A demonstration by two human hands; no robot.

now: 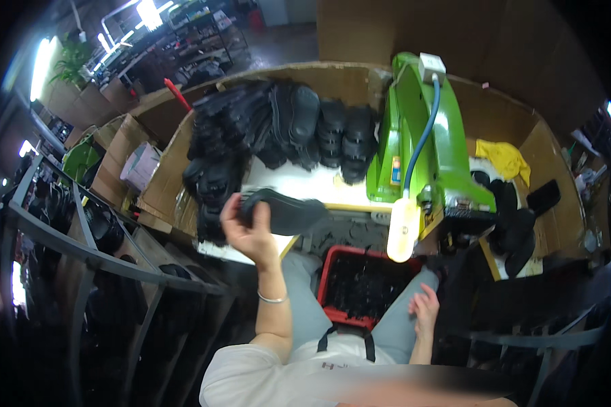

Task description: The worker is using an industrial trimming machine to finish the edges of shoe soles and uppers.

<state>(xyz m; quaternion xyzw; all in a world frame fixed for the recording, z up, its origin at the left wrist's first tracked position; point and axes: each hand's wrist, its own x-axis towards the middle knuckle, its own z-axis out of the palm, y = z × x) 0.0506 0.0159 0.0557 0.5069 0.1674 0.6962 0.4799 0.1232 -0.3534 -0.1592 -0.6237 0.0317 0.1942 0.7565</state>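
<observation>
holding a black shoe (288, 214), the left hand (249, 230) has its grip clamped; the right hand (425, 311) curls loosely, grip apart.

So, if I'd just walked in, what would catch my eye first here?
Probably the big, bright green machine right of centre on the worktable, with a blue cable running down its front. Next, the dark shoe-shaped piece in the person's left hand, left of centre. Then the red crate between the person's legs, holding dark pieces.
</observation>
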